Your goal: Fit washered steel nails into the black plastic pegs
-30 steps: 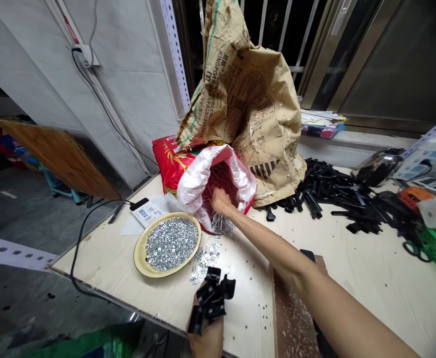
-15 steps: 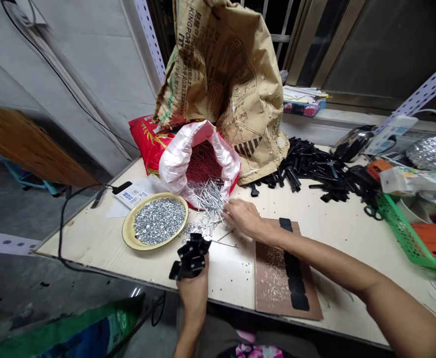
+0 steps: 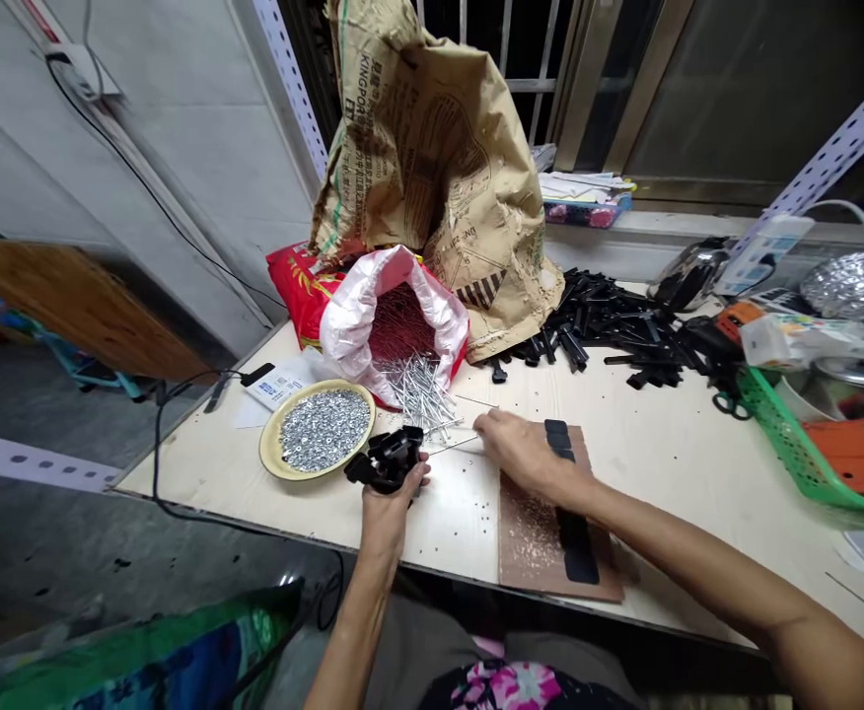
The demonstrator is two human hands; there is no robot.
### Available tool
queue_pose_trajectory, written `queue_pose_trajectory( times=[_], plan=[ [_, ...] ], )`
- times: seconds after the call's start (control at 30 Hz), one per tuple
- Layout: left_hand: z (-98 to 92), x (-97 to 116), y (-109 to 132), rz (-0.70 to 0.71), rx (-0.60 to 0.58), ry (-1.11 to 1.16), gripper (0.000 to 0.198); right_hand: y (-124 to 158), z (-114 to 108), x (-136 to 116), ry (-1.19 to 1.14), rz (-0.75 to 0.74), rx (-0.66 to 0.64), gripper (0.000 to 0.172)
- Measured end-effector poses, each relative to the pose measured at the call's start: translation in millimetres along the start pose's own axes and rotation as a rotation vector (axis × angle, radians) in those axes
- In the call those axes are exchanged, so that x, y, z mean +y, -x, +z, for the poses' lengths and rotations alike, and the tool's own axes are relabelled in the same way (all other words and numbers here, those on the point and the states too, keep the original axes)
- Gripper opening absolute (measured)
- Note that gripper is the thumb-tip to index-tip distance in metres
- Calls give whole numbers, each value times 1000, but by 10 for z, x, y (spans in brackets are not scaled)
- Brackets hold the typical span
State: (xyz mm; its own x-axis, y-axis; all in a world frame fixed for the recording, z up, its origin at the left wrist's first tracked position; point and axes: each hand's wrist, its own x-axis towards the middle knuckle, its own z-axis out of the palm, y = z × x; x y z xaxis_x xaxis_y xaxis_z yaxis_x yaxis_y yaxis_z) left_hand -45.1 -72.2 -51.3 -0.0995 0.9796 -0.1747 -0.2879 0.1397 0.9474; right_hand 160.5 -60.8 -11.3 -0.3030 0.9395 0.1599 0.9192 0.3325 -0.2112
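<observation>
Rod (image 3: 454,445), slim and silvery, is pinched by the right hand (image 3: 513,452); the left hand (image 3: 390,493) clutches glossy black pieces (image 3: 392,458).

Bare forearms (image 3: 680,537), dark garment (image 3: 571,689) patterned with pink-and-white flowers (image 3: 527,680), plain greyish legwear (image 3: 432,636).

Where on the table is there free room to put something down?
Mostly bare: the table between brown board and green basket, though the right arm crosses its near part. A smaller patch lies between cable and plate. Crowded: metal rods between red bag and left hand; black parts behind.
</observation>
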Motion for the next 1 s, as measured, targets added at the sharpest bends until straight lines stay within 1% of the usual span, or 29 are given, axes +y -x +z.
queue_pose_trajectory(
  times=[0.03, 0.07, 0.13, 0.17, 0.23, 0.3, 0.37, 0.43, 0.5, 0.6, 0.7, 0.77, 0.83, 0.87, 0.9, 0.97, 1.0],
  plan=[
    [4, 1, -18, 13, -11, -13, 38, -22, -154, 64, -92, 12, 61, 20],
    [14, 6, -34, 21, -18, -28, 39, -43, -312, 114, -193, -7, 141, 18],
    [51, 23, -59, 20, -33, -73, 41, -78, -597, 159, -323, -81, 278, 17],
    [78, 36, -67, 16, -42, -102, 41, -95, -706, 155, -351, -124, 321, 17],
    [144, 64, -72, 3, -62, -155, 41, -127, -838, 111, -364, -191, 344, 18],
    [209, 85, -70, -9, -93, -183, 42, -163, -872, 56, -340, -245, 308, 20],
    [252, 92, -68, -13, -135, -192, 43, -202, -860, 19, -283, -279, 254, 21],
    [267, 85, -73, -17, -166, -203, 43, -240, -855, 7, -247, -305, 207, 21],
    [259, 72, -86, -30, -171, -231, 42, -274, -881, 10, -277, -356, 153, 20],
    [243, 46, -122, -35, -168, -298, 38, -320, -960, 24, -332, -430, 14, 21],
    [271, 22, -161, -8, -179, -332, 35, -375, -1024, 67, -322, -429, -95, 24],
    [314, 24, -172, -10, -201, -291, 36, -431, -1003, 140, -394, -441, -150, 22],
    [364, 53, -164, -29, -219, -222, 38, -496, -884, 251, -460, -389, -173, 28],
    [386, 77, -154, -35, -231, -188, 37, -525, -782, 313, -425, -305, -167, 30],
    [404, 104, -144, -36, -243, -152, 35, -546, -651, 374, -340, -182, -152, 30],
    [429, 154, -130, -33, -245, -77, 30, -558, -337, 474, -96, 77, -121, 27],
    [436, 169, -130, -36, -238, -41, 29, -549, -176, 508, -24, 145, -122, 23]
  ],
)
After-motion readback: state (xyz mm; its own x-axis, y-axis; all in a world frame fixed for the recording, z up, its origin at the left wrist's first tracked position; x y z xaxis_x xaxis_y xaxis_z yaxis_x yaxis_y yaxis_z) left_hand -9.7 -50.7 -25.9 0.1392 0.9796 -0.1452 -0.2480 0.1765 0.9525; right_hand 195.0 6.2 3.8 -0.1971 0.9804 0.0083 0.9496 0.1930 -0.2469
